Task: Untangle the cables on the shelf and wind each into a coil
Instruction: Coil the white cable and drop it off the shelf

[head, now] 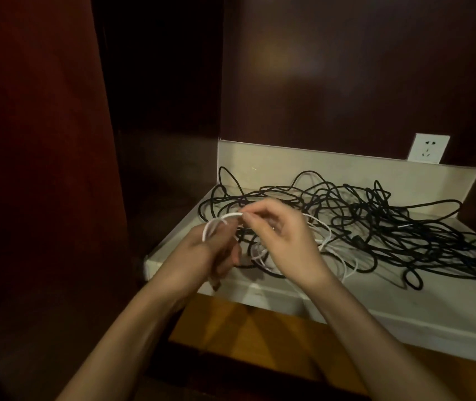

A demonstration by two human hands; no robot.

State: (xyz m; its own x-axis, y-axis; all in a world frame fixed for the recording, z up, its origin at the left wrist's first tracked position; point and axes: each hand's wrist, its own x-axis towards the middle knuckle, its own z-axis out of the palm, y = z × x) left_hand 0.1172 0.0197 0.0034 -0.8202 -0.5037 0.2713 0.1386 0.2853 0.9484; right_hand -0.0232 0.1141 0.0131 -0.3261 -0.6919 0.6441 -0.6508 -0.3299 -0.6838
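While both hands work low in a dark wooden alcove, the scene runs from largest thing to smallest as follows.

Alcove: dark red-brown panels on 3 sides, dim, with little detail to make out.

Shelf [346,302]: pale, shallow, with a raised back wall; it fills the right half of the view and its right end is cut off by the frame.

Black cable [375,221]: 1 large loose tangle spread across most of the shelf, behind and to the right of both hands. Whether it is 1 cable or several cannot be told.

White cable [325,240]: thinner, lying on the near left part of the shelf, partly under and through the black loops, with its free length trailing right and toward the front edge.

Left hand [216,250]: its grip is closed around a few small white loops, a started coil.

Right hand [283,227]: its grip pinches the white strand just right of the left hand, fingertips almost touching it.

Key relation: the unwound white cable runs away to the right, beneath the right hand, so that hand looks the nearer one to feed slack toward the coil.

Wall socket [428,148]: white, above the shelf's back wall at right.

Hidden: both cable ends and any plugs; the right palm covers where white and black cross.
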